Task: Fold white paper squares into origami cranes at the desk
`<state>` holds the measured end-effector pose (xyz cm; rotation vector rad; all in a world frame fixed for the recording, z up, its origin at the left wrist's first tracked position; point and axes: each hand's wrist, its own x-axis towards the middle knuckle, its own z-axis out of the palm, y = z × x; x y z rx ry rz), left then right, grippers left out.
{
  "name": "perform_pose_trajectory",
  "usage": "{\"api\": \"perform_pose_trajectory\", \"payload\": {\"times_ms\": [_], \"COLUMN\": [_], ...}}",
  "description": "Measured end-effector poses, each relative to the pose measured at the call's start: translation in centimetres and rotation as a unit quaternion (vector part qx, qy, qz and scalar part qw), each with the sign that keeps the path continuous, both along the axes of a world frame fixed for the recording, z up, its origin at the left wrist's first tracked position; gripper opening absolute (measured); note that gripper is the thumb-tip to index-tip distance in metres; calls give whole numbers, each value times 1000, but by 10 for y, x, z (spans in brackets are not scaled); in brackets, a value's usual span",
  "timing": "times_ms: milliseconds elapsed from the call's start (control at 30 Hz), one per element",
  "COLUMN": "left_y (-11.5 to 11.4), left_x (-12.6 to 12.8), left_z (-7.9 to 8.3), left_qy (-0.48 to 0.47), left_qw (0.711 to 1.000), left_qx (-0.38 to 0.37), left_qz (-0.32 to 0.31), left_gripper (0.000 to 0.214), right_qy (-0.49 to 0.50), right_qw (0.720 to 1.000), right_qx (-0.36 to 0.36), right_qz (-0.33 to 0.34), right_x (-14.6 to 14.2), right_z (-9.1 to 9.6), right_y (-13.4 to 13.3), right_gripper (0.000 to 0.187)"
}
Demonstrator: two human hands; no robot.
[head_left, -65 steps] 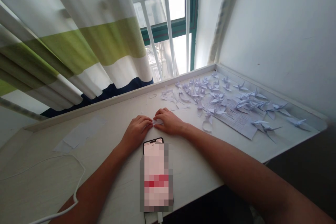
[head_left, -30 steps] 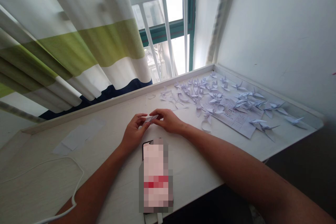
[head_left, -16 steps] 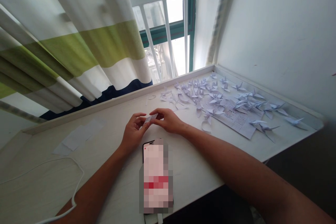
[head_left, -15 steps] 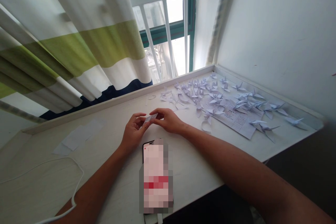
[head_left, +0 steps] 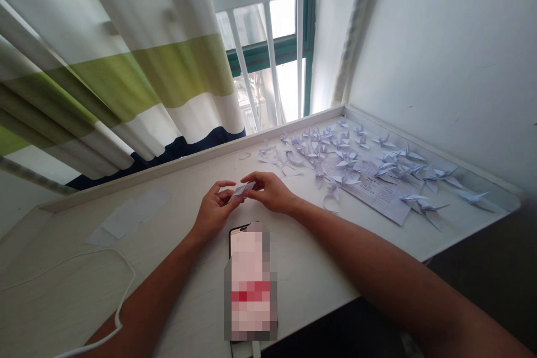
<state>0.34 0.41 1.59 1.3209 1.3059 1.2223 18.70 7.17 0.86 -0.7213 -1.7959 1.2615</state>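
Note:
A small folded piece of white paper (head_left: 243, 189) is pinched between both hands just above the white desk (head_left: 176, 224). My left hand (head_left: 215, 211) grips its left end with fingertips, index finger raised. My right hand (head_left: 272, 193) holds the right end. A phone (head_left: 250, 279) lies on the desk right below the hands.
Several folded paper cranes (head_left: 348, 156) are scattered over the desk's right part, some on a printed sheet (head_left: 377, 193). Flat paper pieces (head_left: 126, 218) lie at left. A white cable (head_left: 121, 302) curls at lower left. A striped curtain (head_left: 126, 67) and a barred window (head_left: 272, 56) stand behind.
The hands lifted the small paper off the desk, where they had pressed it flat, and now hold it slightly raised. The left index finger has spread upward.

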Motion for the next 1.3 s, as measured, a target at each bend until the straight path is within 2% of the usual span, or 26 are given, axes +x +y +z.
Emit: {"api": "perform_pose_trajectory", "payload": {"times_ms": [100, 367, 667, 967, 1100, 1300], "left_y": [-1, -1, 0, 2, 1, 0], "left_x": [1, 2, 1, -4, -2, -2], "left_z": [3, 1, 1, -7, -6, -3], "left_qy": [2, 13, 10, 22, 17, 1], "left_qw": [1000, 1000, 1000, 1000, 1000, 1000], "left_qx": [-14, 3, -5, -15, -18, -6], "left_qz": [1, 12, 1, -18, -18, 1], "left_gripper": [62, 57, 45, 38, 40, 40], "right_qy": [-6, -20, -42, -64, -79, -39], "right_qw": [1000, 1000, 999, 998, 997, 999], "right_qx": [16, 17, 14, 14, 16, -20], "right_qz": [6, -3, -5, 20, 18, 28], "right_x": [0, -1, -1, 1, 1, 2], "right_z": [-1, -1, 1, 6, 6, 4], "right_y": [2, 3, 0, -4, -2, 1], "right_gripper": [29, 27, 23, 20, 21, 23]}}
